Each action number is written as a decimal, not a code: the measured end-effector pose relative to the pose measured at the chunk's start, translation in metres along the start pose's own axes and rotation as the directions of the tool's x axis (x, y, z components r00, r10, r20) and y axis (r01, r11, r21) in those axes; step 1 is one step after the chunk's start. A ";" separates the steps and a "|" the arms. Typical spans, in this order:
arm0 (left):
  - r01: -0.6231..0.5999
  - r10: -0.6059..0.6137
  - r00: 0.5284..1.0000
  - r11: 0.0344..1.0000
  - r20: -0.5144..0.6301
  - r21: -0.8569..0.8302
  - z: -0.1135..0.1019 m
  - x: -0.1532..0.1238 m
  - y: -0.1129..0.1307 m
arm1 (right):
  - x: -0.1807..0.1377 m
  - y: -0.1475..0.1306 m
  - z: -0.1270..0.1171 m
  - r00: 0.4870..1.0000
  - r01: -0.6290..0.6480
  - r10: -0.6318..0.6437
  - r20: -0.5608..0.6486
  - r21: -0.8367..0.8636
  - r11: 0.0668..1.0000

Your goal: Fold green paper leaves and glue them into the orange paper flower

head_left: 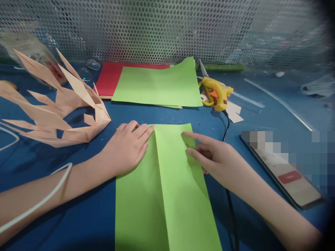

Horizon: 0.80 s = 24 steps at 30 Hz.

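Our left grip (131,150) lies flat on green sheet (138,209), grasping nothing; right grip (214,153) loose, thumb and forefinger parted. Flap (180,191) could skew if we let sheet slip.

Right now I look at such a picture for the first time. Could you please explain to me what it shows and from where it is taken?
There is no machine here, only a person's two bare hands. The single picture comes from a camera on that person's head, looking forward and down.

On the blue table lies a green sheet, with a lengthwise flap on its right side. The left hand rests flat on its far left part; the right hand has its index finger and thumb at the right edge. Neither hand lifts anything.

Around them are a pointed peach paper piece at left, red and green paper behind, a yellow glue gun, and a phone at right.
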<state>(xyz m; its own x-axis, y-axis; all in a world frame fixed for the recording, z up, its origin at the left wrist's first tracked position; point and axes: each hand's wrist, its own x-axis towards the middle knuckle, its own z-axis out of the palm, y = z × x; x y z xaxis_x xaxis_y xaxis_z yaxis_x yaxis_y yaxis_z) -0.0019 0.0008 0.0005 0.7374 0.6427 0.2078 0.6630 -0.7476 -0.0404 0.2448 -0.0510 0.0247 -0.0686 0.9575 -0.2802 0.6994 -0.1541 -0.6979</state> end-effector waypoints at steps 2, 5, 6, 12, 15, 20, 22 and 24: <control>0.000 0.000 1.000 1.000 -0.007 -0.015 0.000 0.000 0.000 | 0.000 0.000 0.000 1.000 -0.002 0.002 -0.004 -0.007 1.000; 0.008 -0.009 1.000 0.998 -0.020 -0.060 0.001 -0.001 -0.001 | 0.001 0.000 0.000 1.000 0.005 -0.005 -0.015 -0.021 1.000; 0.011 -0.013 1.000 0.997 -0.023 -0.077 0.001 -0.002 -0.002 | 0.001 0.000 0.000 1.000 0.010 -0.010 -0.019 -0.026 1.000; -0.016 0.011 0.999 0.991 -0.033 -0.132 0.002 -0.002 -0.004 | 0.002 0.001 0.000 0.994 0.059 -0.065 -0.087 -0.067 0.996; -0.039 0.034 0.998 0.991 -0.043 -0.128 0.004 -0.003 -0.005 | 0.001 0.003 0.000 0.978 0.096 -0.114 -0.175 -0.105 0.990; -0.043 0.036 0.998 0.990 -0.055 -0.135 0.004 -0.002 -0.005 | 0.005 0.006 0.002 0.939 0.169 -0.208 -0.276 -0.159 0.973; -0.045 0.038 0.998 0.989 -0.055 -0.139 0.003 -0.002 -0.005 | 0.009 0.007 0.003 0.928 0.189 -0.235 -0.289 -0.179 0.965; -0.046 0.038 0.998 0.989 -0.057 -0.139 0.003 -0.002 -0.004 | 0.011 0.008 0.005 0.925 0.201 -0.253 -0.283 -0.201 0.959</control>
<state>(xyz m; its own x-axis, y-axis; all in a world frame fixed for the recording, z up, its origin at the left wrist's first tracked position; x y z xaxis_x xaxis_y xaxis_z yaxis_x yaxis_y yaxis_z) -0.0060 0.0028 -0.0024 0.7536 0.6030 0.2615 0.6041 -0.7923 0.0860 0.2458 -0.0431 0.0128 -0.0390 0.9939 0.1036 0.7998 0.0932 -0.5930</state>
